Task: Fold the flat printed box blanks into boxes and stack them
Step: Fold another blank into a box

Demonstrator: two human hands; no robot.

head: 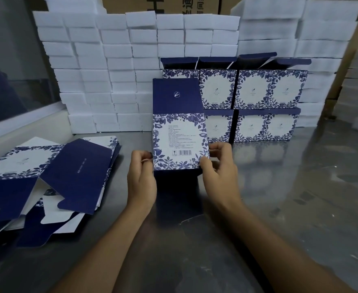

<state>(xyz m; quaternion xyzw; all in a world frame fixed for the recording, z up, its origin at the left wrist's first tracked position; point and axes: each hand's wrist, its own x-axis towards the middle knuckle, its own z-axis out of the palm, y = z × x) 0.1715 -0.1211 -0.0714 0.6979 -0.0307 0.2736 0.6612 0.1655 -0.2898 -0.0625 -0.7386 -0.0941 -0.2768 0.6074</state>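
I hold a blue and white floral printed box (180,134) upright above the steel table, its dark blue lid flap standing up and its barcode panel facing me. My left hand (141,176) grips its lower left edge. My right hand (218,168) grips its lower right corner, thumb on the front panel. A loose pile of flat box blanks (46,178) lies on the table at the left. Behind the held box, folded boxes (256,102) stand stacked in two rows, the upper ones with lids open.
The steel table (290,197) stretches out to the right and toward me. Walls of white foam blocks (101,70) stand stacked along the back and at the right. Brown cartons rise behind them. A grey wall ledge runs along the left.
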